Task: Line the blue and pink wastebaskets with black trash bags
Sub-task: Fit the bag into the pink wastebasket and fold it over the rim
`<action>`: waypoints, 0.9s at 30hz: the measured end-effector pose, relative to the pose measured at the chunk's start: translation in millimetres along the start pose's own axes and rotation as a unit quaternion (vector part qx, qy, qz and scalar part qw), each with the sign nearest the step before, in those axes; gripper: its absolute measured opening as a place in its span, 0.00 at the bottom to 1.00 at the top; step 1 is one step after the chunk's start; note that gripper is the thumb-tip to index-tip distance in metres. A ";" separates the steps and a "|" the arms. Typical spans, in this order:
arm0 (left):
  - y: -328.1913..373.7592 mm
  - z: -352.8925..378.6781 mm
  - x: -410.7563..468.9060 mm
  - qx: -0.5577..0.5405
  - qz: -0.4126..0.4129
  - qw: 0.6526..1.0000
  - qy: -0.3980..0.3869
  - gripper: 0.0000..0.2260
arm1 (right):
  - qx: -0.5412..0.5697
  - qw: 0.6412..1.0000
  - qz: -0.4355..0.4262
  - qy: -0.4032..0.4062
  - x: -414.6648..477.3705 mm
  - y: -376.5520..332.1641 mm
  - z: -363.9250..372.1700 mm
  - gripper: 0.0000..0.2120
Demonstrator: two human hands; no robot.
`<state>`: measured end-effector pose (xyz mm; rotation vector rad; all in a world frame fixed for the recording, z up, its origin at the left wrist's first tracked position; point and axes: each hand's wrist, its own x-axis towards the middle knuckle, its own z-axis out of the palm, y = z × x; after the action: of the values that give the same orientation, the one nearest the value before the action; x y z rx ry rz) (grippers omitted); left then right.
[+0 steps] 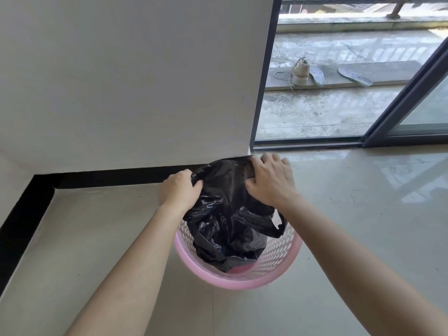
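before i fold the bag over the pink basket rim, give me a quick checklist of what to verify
1. Left hand grips the black trash bag edge: ok.
2. Right hand grips the opposite edge: ok.
3. Bag bottom inside the pink wastebasket: ok, it hangs down into it.
4. Bag mouth spread open: not ok, still bunched between the hands.
5. Bag edge over the rim: not ok, the pink rim is bare at the near side.
6. Bag handle loop free of snags: cannot tell.
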<state>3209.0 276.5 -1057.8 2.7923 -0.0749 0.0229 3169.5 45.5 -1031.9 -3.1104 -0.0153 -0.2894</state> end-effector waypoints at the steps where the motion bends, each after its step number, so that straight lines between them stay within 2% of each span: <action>1: -1.8 -0.3 0.5 -0.007 -0.025 1.000 -0.008 0.15 | 0.002 1.000 0.022 -0.022 2.6 2.8 0.5 0.21; 4: -2.7 -0.8 4.4 -0.032 -0.072 0.996 -0.031 0.20 | 0.032 0.994 0.066 -0.081 6.4 16.6 5.0 0.20; 7: -0.4 -0.5 9.6 -0.043 -0.072 0.996 -0.041 0.21 | 0.100 0.979 0.126 -0.128 6.2 22.4 10.2 0.18; 10: -2.2 0.2 11.7 -0.041 -0.085 0.995 -0.029 0.19 | 0.207 0.945 0.184 -0.176 9.6 28.0 5.7 0.18; 12: -7.3 -0.8 13.4 -0.038 -0.106 0.993 -0.020 0.19 | 0.288 0.921 0.192 -0.180 12.1 35.2 2.1 0.19; 15: -15.9 -3.7 16.3 -0.038 -0.136 0.990 -0.011 0.18 | 0.350 0.910 0.179 -0.131 13.2 38.1 3.4 0.17; 18: -15.1 -5.6 17.5 -0.056 -0.158 0.986 -0.008 0.17 | 0.394 0.889 0.223 -0.063 9.0 37.5 6.2 0.19; 20: -8.1 -5.5 16.9 -0.060 -0.154 0.986 -0.004 0.16 | 0.358 0.908 0.218 -0.024 1.5 39.4 7.0 0.19; 22: -0.9 -5.1 16.7 -0.058 -0.145 0.988 0.004 0.14 | 0.226 0.956 0.183 0.031 -5.5 42.1 7.8 0.21; 24: 3.1 -5.2 17.1 -0.055 -0.135 0.989 0.014 0.13 | 0.122 0.980 0.125 0.092 -7.8 42.2 9.9 0.17; 25: 3.6 -5.1 17.8 -0.055 -0.129 0.990 0.019 0.12 | 0.128 0.979 0.107 0.116 -7.2 42.4 11.1 0.14; 27: 3.5 -4.5 18.9 -0.057 -0.116 0.991 0.025 0.12 | 0.207 0.961 0.119 0.138 -4.2 46.7 13.6 0.11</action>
<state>3227.7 273.8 -1051.9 2.6666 0.2531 0.0314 3168.4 -1.0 -1046.8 -2.5991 0.2642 -0.6181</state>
